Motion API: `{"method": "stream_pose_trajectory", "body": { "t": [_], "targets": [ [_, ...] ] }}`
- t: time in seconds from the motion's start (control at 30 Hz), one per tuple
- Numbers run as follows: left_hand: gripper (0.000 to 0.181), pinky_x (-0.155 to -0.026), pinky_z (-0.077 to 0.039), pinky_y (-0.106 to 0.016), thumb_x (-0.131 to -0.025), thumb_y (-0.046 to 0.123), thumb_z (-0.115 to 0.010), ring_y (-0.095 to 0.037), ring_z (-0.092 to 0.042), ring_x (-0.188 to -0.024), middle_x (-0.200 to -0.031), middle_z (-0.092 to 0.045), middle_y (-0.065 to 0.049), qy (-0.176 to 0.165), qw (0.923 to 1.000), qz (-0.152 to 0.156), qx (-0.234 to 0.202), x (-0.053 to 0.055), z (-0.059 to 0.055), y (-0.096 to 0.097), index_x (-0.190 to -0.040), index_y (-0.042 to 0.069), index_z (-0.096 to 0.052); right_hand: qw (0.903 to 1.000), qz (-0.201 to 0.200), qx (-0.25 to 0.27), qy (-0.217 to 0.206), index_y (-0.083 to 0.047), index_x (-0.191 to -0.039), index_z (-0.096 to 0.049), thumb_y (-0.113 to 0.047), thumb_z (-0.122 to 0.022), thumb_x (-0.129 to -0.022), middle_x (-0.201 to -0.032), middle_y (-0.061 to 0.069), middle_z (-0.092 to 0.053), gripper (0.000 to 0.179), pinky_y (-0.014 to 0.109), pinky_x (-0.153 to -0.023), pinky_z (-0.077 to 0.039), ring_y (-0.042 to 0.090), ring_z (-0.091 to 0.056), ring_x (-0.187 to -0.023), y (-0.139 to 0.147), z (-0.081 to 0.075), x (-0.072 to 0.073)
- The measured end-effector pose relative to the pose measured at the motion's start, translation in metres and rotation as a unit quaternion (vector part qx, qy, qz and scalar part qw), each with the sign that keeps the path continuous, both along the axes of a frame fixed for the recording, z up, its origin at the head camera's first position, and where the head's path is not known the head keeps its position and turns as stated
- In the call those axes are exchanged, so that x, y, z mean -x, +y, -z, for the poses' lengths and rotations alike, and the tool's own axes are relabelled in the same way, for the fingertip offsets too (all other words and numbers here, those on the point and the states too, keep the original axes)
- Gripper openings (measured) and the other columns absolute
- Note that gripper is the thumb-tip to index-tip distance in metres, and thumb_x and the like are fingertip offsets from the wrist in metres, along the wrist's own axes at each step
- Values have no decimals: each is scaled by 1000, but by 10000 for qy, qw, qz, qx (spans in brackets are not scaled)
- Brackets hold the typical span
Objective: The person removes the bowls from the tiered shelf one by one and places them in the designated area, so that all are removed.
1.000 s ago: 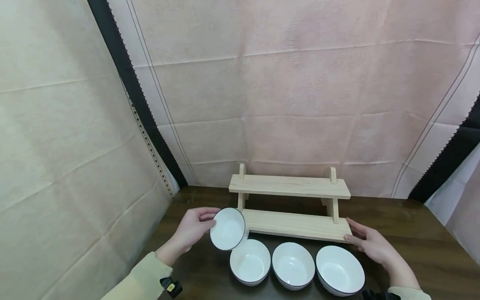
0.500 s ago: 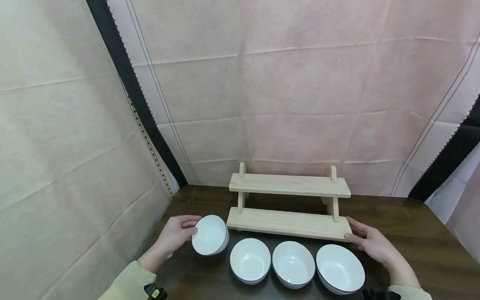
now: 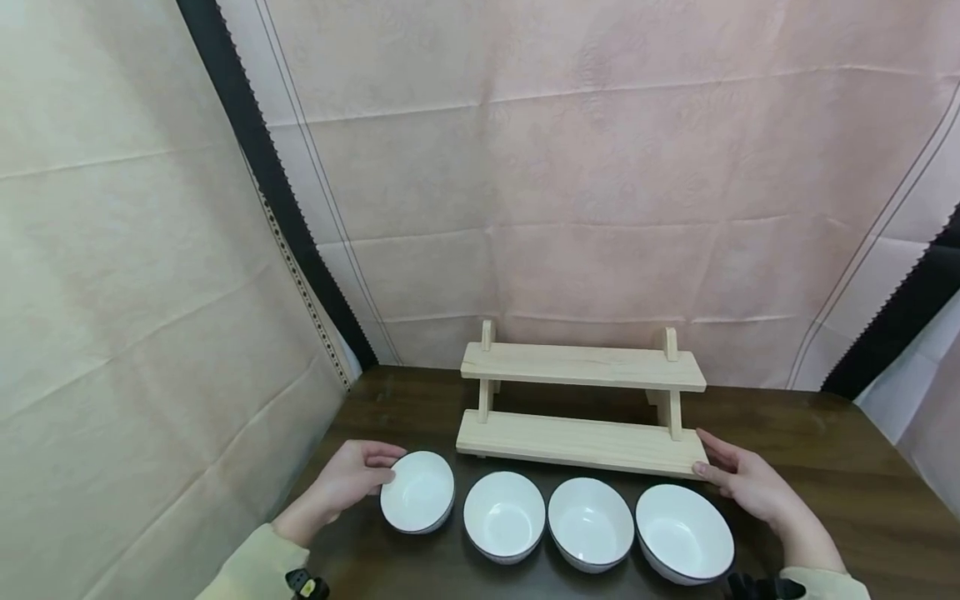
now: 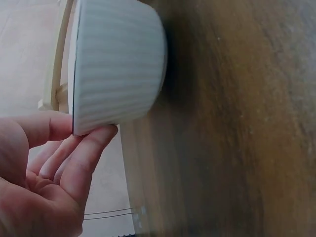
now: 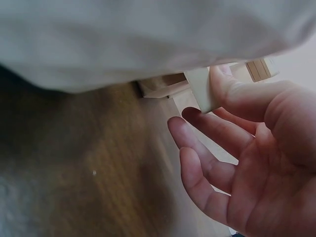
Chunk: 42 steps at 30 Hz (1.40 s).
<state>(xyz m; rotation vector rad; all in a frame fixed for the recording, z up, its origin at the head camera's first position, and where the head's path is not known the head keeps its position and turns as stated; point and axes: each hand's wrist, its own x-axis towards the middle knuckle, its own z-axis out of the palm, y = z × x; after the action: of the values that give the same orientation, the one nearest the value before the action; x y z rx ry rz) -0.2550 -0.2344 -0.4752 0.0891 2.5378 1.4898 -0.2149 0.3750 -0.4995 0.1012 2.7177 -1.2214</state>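
At the left of the head view, my left hand (image 3: 351,482) pinches the rim of a white bowl (image 3: 417,493), thumb at the lip and fingers against the outer side. The left wrist view shows this bowl's ribbed wall (image 4: 118,64) and dark rim line, its base close to the table; whether it touches is unclear. My right hand (image 3: 750,486) grips the right end of the lower board of a two-tier wooden shelf (image 3: 581,442). In the right wrist view the thumb (image 5: 242,96) lies on the board's end (image 5: 200,91), with the other fingers loosely curved below.
Three more white bowls stand in a row in front of the shelf: a left one (image 3: 504,517), a middle one (image 3: 591,523) and a right one (image 3: 685,533). Under everything is a dark wooden table (image 3: 847,467). Pale fabric walls (image 3: 600,192) enclose the back and sides.
My left hand has carried its bowl left and toward me, from the lower shelf's left end down to the left of the row. My right hand has stayed at the shelf.
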Motion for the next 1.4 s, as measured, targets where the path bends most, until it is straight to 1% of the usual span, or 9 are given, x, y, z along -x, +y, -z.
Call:
{"method": "stream_pose_trajectory", "body": {
  "t": [0.13,0.4,0.6,0.87,1.0,1.1,1.23,1.3,1.4],
  "targets": [
    [31,-76,-69,-42,-94,-1,-75,-22,-79,-101,-122,-80,-21,-85,9999,95,69,2,3,-1,-125,-1,-78,10000,10,0,27,3,-170,-25,-36,-63,-111,-163,42,-40,80,32,-85,-62,50,-60,-139,1,1,1],
    [33,-80,-70,-44,-95,2,-74,-23,-79,-101,-122,-81,-20,-247,9985,492,57,2,6,0,-128,-3,-76,10000,32,12,21,3,-170,-25,-38,-63,-111,-163,42,-40,81,30,-84,-61,47,-62,-138,4,0,1],
    [32,-81,-70,-44,-95,3,-75,-23,-80,-104,-121,-81,-19,-341,9977,592,31,3,6,6,-127,-2,-77,10000,34,9,-8,3,-170,-24,-37,-62,-111,-163,42,-40,81,30,-84,-61,47,-62,-138,6,-1,1],
    [33,-83,-69,-44,-97,6,-75,-22,-80,-104,-123,-81,-19,-426,9967,686,-20,3,7,7,-129,-1,-76,10000,65,28,-63,3,-170,-24,-39,-63,-111,-164,42,-39,82,30,-84,-61,50,-58,-141,5,1,0],
    [35,-85,-69,-45,-102,11,-73,-23,-79,-108,-128,-79,-21,-491,9960,742,-95,4,6,5,-134,-3,-73,10000,58,29,-54,3,-170,-24,-38,-62,-111,-164,42,-38,81,30,-84,-61,52,-56,-144,5,1,-1],
    [38,-87,-69,-48,-106,18,-69,-27,-79,-113,-132,-77,-22,-511,9961,686,-201,6,5,3,-137,-4,-70,10000,57,50,-38,3,-170,-24,-37,-62,-111,-164,42,-38,81,31,-86,-62,52,-55,-145,4,1,0],
    [39,-89,-68,-50,-110,22,-65,-32,-78,-116,-132,-77,-22,-354,9982,408,-247,9,5,2,-139,-4,-68,9999,65,81,-45,3,-170,-24,-37,-62,-111,-164,42,-38,81,34,-88,-64,53,-56,-144,2,1,0],
    [38,-91,-68,-49,-110,22,-64,-32,-78,-116,-131,-77,-21,-142,9995,228,-139,12,5,0,-139,-2,-68,9999,66,99,-51,3,-170,-24,-37,-62,-111,-164,42,-39,80,36,-89,-64,53,-56,-144,1,1,-1],
    [40,-93,-67,-49,-111,25,-64,-32,-78,-116,-134,-76,-20,373,9986,-17,362,17,7,-5,-142,1,-68,9999,65,117,-46,3,-170,-24,-36,-62,-111,-164,42,-38,80,36,-89,-64,54,-56,-144,0,0,-1]
  ]
}}
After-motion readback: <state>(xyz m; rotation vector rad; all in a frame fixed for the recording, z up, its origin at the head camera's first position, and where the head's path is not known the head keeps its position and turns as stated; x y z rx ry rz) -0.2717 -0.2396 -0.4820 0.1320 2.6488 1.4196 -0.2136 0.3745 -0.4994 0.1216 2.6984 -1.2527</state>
